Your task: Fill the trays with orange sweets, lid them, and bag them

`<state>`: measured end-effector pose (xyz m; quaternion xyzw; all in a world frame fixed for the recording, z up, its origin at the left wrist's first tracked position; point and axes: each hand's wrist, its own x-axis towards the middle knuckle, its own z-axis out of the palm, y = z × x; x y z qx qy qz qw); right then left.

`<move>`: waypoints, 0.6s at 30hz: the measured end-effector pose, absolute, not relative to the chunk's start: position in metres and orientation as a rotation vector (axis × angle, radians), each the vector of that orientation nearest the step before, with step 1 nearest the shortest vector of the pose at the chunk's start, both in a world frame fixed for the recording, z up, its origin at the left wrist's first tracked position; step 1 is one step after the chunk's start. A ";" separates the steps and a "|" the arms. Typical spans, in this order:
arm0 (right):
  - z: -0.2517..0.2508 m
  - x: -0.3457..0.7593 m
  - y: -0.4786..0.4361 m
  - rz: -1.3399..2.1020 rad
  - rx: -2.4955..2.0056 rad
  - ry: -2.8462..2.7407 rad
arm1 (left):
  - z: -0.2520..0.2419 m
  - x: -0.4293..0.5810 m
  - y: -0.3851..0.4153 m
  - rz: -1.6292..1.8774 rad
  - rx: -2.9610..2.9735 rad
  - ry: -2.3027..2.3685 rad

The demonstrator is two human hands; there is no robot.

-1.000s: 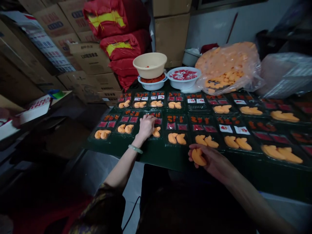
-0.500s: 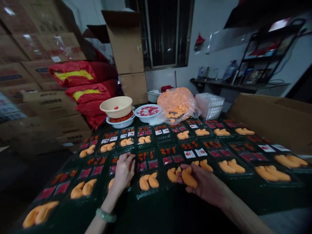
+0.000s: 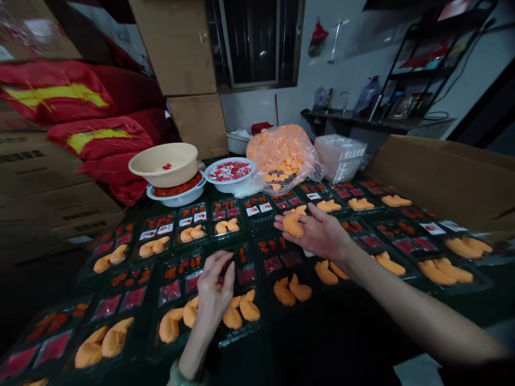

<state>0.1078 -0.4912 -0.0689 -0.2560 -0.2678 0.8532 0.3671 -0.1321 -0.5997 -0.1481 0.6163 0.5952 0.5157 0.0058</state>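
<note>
While right hand [image 3: 317, 233] holds orange piece [image 3: 293, 225] loosely against fingers above middle trays, left hand [image 3: 215, 284] bunches over packed tray [image 3: 241, 336], grip unclear. Risks: tilted palm dropping piece; low wrist knocking tray.

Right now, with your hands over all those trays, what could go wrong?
The orange piece lies loosely across the right hand, so it might slip off and land on the red packets below. The left hand is very close to the black tray, so it could bump the orange pieces there out of place.
</note>
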 end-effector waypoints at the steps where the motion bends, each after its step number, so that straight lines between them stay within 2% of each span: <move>1: -0.073 0.105 -0.489 2.196 -0.664 -0.707 | -0.149 -0.134 -0.601 1.631 1.938 1.879; 7: -0.102 0.092 -0.460 2.295 -0.866 -0.784 | -0.151 -0.142 -0.608 1.725 2.054 1.869; 11: -0.075 0.082 -0.380 1.982 -0.875 -0.731 | -0.153 -0.142 -0.607 1.696 1.989 1.856; 14: -0.050 0.077 -0.327 1.744 -0.874 -0.698 | -0.152 -0.138 -0.607 1.677 1.783 1.815; 18: -0.050 0.073 -0.334 1.779 -0.964 -0.881 | -0.130 -0.118 -0.602 1.554 1.243 1.542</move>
